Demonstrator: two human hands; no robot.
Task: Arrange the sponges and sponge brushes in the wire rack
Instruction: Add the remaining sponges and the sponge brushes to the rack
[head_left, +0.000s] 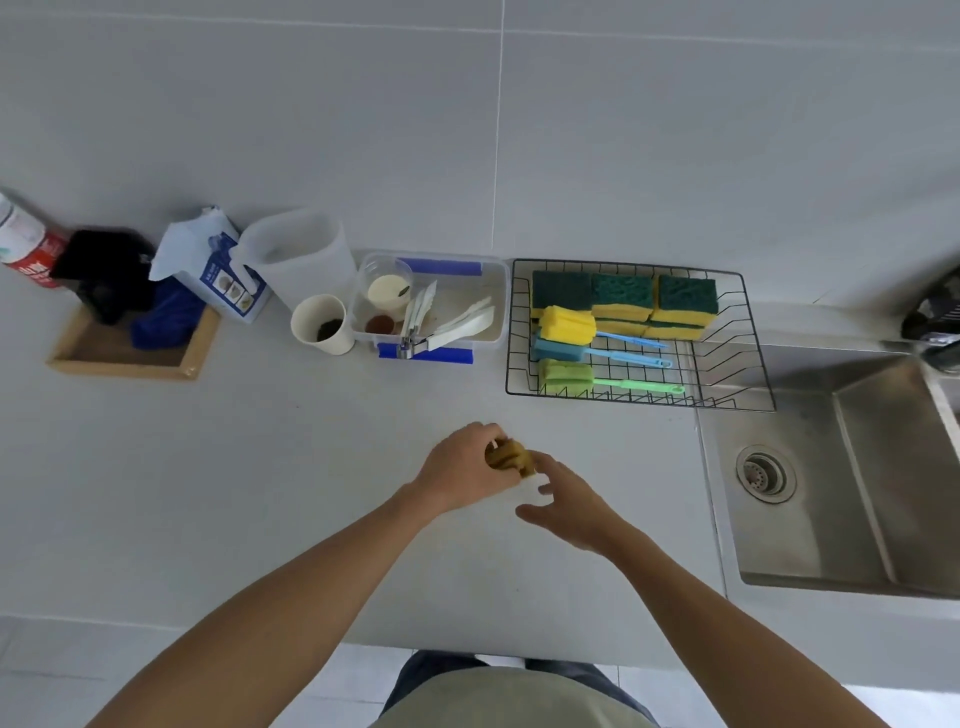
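Gripping a crumpled yellow-brown sponge (511, 457) above the table (311, 467), the left hand (467, 470) is curled shut round it; the right hand (569, 501) hovers just beside, fingers loosely spread, holding nothing; this looks like the last piece; next it needs carrying up and right to the wire rack (636, 335), near the three sponge brushes (566, 351).

Left hand (467, 467) gripping brownish-yellow sponge (511, 457) above grey bench (260, 467), right hand (566, 501) spread just beside, wire rack (748, 332) holding green-yellow sponges (623, 301), three sponge brushes (587, 353)
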